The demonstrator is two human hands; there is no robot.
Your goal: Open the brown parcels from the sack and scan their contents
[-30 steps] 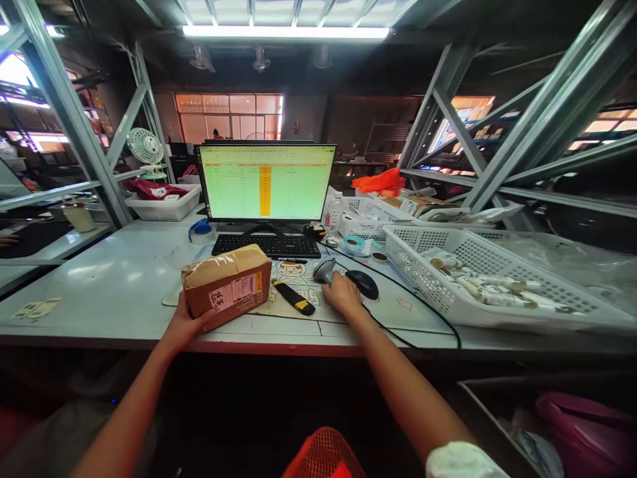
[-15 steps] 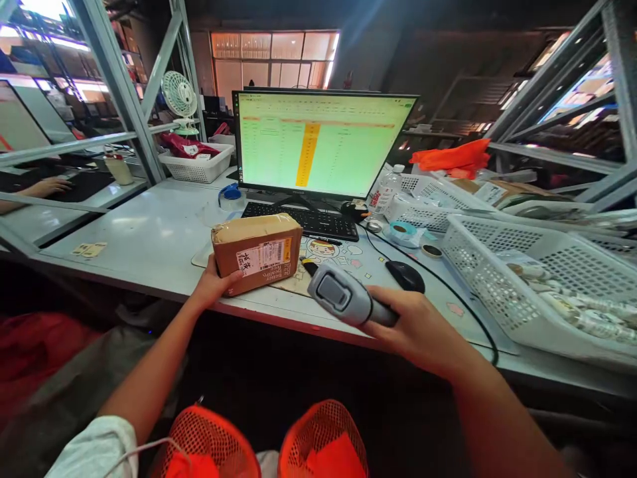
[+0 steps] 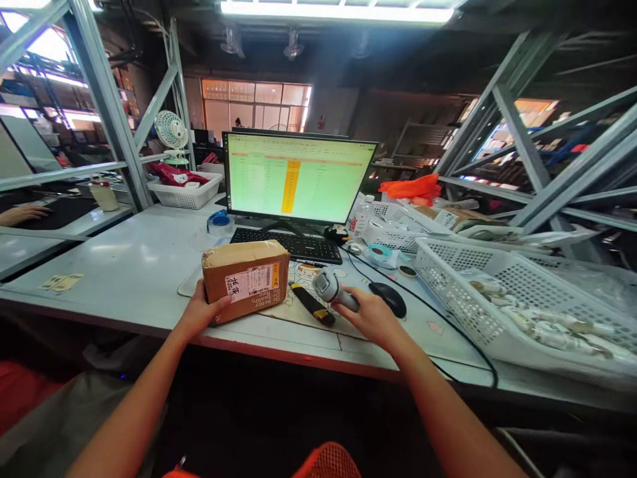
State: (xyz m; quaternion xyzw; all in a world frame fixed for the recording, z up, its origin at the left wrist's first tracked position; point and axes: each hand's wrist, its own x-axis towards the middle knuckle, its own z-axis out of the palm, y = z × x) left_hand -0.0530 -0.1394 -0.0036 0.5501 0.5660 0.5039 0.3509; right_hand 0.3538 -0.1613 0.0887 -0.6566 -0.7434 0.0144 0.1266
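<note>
1. In the head view, a brown cardboard box with clear tape and a white paper label (image 3: 243, 282) is seen at the front of the white desk (image 3: 129, 265), left of a black-and-yellow knife (image 3: 312, 303); whether it is fully borne by the desk cannot be told.
2. The box is gripped at its lower left corner by the left hand (image 3: 199, 313), with the thumb laid on the front face; the other fingers are mostly hidden.
3. A grey plastic handheld scanner (image 3: 332, 288) is held by the handle in the right hand (image 3: 375, 315), its fingers closed around it.
4. The box is judged stiff-walled and manageable one-handed; its weight cannot be judged. Slipperiness is expected on the glossy tape, so bare cardboard at the lower corners is better grasped, with the label left uncovered.
</note>
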